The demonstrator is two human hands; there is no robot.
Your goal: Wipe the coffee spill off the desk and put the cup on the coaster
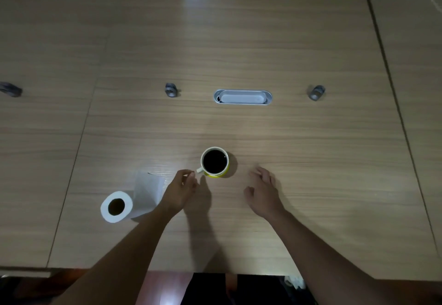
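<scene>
A yellow cup (214, 162) with a white inside, full of dark coffee, stands upright on the wooden desk (239, 53), its handle pointing left. My left hand (179, 191) hovers just left of the handle with fingers loosely curled, holding nothing. To the right of the cup, my right hand (263, 191) is held low over the desk with fingers spread and nothing in it. A white paper roll (117, 206) lies at the left with a loose sheet unrolled behind it. I see no coaster and no clear spill.
A silver oval cable tray (242, 97) is set into the desk behind the cup, flanked by two small grey metal fittings (171, 90) (316, 92). Desk seams run along both sides; the near edge lies below my forearms.
</scene>
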